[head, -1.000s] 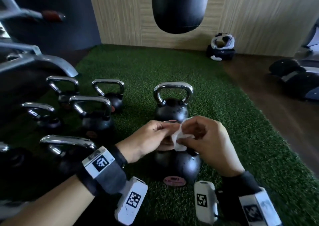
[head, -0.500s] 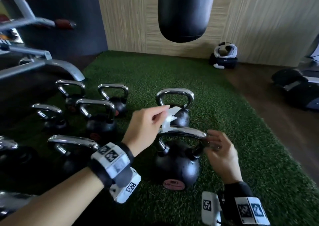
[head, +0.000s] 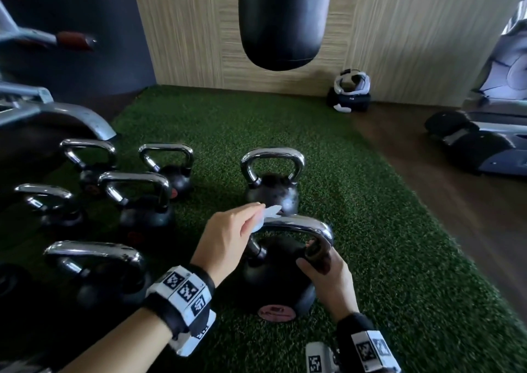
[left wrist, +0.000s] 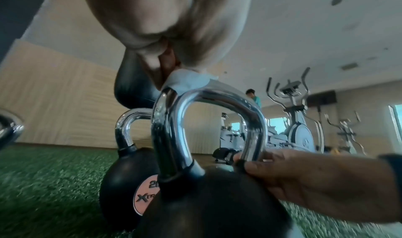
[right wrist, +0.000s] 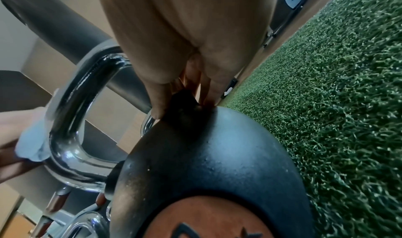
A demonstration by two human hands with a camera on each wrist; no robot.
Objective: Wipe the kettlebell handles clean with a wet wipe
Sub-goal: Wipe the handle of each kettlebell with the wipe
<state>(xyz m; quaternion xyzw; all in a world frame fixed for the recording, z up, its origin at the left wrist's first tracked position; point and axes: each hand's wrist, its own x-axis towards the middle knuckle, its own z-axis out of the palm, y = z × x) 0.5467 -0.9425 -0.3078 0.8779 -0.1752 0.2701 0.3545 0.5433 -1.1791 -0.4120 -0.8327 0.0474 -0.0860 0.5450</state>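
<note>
A black kettlebell with a chrome handle stands on the green turf just in front of me. My left hand pinches a white wet wipe and holds it against the handle's left top corner; the wipe shows on the chrome handle in the left wrist view. My right hand grips the base of the handle's right leg, thumb and fingers round it. The wipe lies on the handle's far bend in the right wrist view.
A second kettlebell stands right behind the first. Several more kettlebells are grouped at my left, beside a grey machine frame. A black punching bag hangs ahead. Headgear lies by the wall. Wooden floor borders the turf on the right.
Both hands held the wipe together over the handle; then they parted. My left hand kept the wipe and brought it down onto the handle's left corner; my right hand dropped to the right leg.
</note>
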